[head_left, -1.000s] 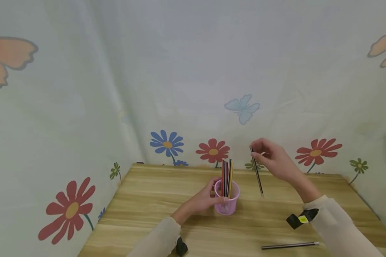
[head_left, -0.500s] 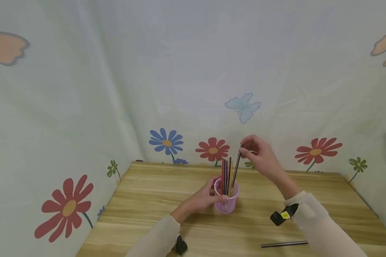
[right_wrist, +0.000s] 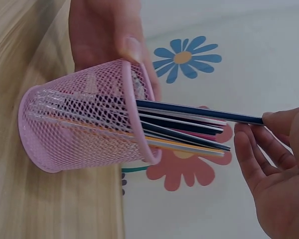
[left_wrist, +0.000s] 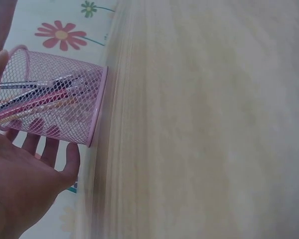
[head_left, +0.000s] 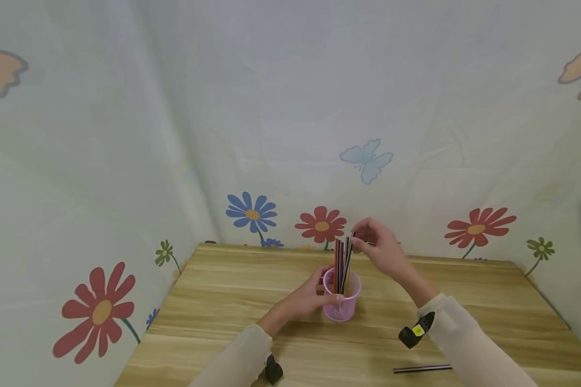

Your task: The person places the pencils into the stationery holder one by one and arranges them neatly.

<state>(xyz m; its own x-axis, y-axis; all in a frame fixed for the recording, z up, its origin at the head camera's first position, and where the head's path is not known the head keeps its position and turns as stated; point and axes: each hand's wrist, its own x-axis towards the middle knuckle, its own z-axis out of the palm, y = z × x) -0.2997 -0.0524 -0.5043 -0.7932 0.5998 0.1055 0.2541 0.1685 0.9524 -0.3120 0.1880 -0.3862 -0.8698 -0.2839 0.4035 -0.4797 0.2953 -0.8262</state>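
A pink mesh pencil cup stands upright on the wooden table. My left hand grips it from the left, thumb over the near side at the rim and fingers around the back. Several slim pencils, red, black and yellow, lean inside; their lower ends show through the mesh in the left wrist view. My right hand is above the cup and pinches the top end of a dark striped pencil between thumb and fingertips. The lower part of that pencil is inside the cup, beside the others.
Another dark pencil lies on the table near the front, partly hidden by the right sleeve. A pale curtain printed with flowers and butterflies hangs behind and at the sides.
My right hand has moved left and then down, bringing its pencil from beside the cup into it. The left hand keeps its hold on the cup.
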